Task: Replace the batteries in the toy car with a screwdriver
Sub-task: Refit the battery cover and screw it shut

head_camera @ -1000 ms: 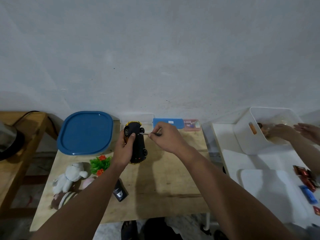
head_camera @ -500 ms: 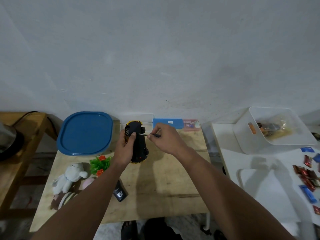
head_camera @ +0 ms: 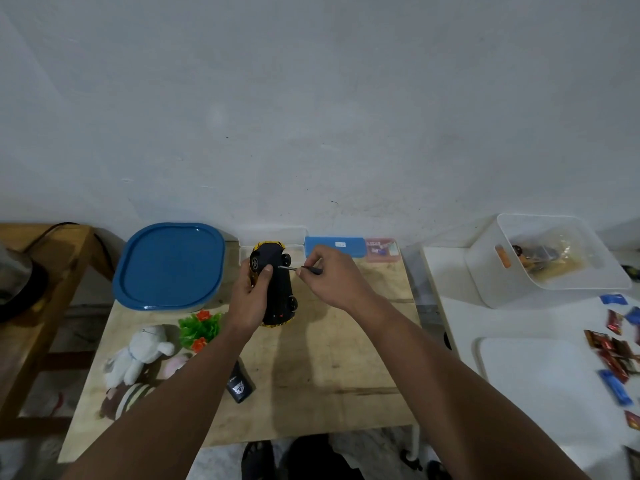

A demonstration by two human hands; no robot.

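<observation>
Just above the frame's centre, the toy car is held underside up over the wooden table. The left hand grips its body, thumb on the chassis. The right hand pinches a small screwdriver, whose tip touches the black underside near a wheel.

The table is pale, matt, unvarnished-looking wood. The toy car shows a matt black plastic underside with glossy yellow trim. The screwdriver has a thin bright metal shaft. At 10 o'clock from the car, the blue lid is smooth, slightly glossy plastic. The plush toy is fuzzy white cloth.
</observation>
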